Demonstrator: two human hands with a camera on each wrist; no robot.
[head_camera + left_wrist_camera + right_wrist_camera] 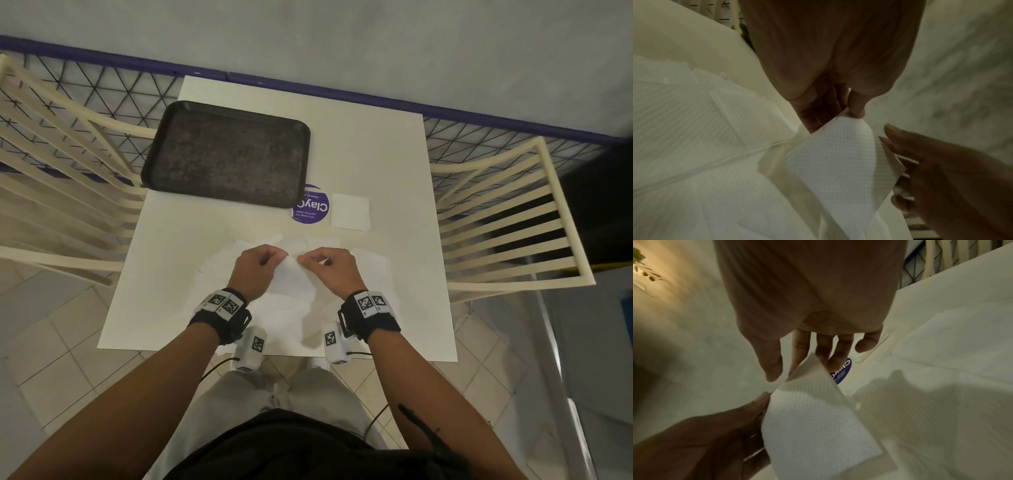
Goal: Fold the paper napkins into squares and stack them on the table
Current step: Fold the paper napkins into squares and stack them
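The left hand (257, 265) and right hand (331, 265) each pinch a far corner of a paper napkin (291, 277), lifted near the table (394, 164) edge. It looks light, limp, tearable; corners suit gripping.

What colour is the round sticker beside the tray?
Purple with white lettering; the sticker shows best in the head view.

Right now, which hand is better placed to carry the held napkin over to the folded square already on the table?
Right. The folded square lies far right on the table, nearer the right hand. Both it and the left hand pinch the napkin.
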